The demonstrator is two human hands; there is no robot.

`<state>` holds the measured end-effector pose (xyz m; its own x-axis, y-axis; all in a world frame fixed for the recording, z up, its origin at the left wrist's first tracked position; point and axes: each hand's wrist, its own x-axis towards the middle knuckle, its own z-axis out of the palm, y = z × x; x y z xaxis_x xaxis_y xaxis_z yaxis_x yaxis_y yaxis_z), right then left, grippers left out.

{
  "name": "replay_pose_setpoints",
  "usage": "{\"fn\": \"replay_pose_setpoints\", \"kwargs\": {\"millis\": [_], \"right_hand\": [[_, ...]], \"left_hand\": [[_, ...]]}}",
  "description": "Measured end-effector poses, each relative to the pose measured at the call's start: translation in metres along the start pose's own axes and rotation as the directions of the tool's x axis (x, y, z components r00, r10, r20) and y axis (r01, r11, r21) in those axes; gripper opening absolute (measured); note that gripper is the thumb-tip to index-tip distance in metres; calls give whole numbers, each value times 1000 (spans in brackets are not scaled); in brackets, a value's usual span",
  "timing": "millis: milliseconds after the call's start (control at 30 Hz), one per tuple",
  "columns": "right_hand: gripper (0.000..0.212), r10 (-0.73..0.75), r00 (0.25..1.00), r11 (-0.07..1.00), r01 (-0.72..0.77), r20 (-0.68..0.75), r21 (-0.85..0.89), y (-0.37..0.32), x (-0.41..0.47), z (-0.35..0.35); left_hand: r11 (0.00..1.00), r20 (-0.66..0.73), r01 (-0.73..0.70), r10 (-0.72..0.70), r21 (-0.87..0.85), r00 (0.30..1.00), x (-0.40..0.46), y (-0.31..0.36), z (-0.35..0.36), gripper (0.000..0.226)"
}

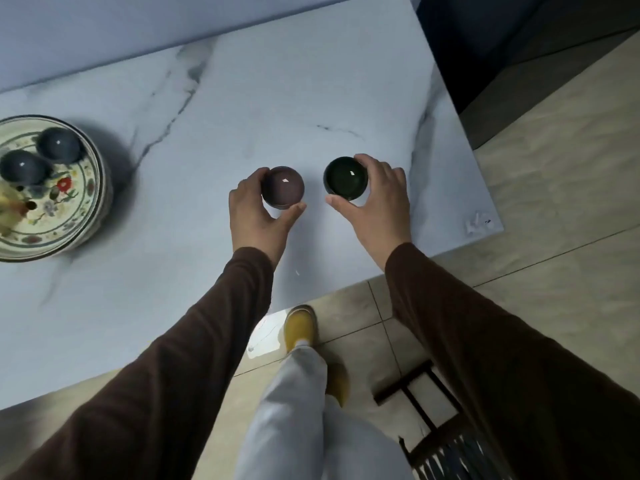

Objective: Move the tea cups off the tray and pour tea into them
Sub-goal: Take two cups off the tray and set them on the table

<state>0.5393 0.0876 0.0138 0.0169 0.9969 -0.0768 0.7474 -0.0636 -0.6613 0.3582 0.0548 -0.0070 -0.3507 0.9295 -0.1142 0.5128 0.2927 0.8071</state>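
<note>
Two small cups stand on the white marble table [242, 98]. My left hand [256, 213] curls around a mauve cup [283, 186], thumb in front and fingers behind it. My right hand [377, 199] wraps a dark green cup [346, 178] the same way. Both cups sit upright, a short gap between them. At the far left a round floral tray [69, 216] carries two blue-grey cups [59, 143] [22, 166]. Something yellowish on the tray is cut off by the frame's left edge; I cannot tell what it is.
The table's right edge runs close past my right hand, and its front edge is just below my wrists. Beige tiled floor [554, 202] lies beyond. A dark wooden chair [433, 427] stands at lower right beside my legs and yellow shoes.
</note>
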Motion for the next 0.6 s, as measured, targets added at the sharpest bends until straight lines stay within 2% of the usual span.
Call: {"fn": "replay_pose_setpoints", "kwargs": {"millis": [233, 600], "right_hand": [[69, 3, 1000, 1000, -3, -3, 16, 16, 51, -11], [69, -109, 983, 994, 104, 151, 43, 77, 144, -42]], "left_hand": [[1000, 1, 8, -8, -7, 1000, 36, 18, 26, 67], [992, -106, 128, -128, -2, 986, 70, 52, 103, 68]]}}
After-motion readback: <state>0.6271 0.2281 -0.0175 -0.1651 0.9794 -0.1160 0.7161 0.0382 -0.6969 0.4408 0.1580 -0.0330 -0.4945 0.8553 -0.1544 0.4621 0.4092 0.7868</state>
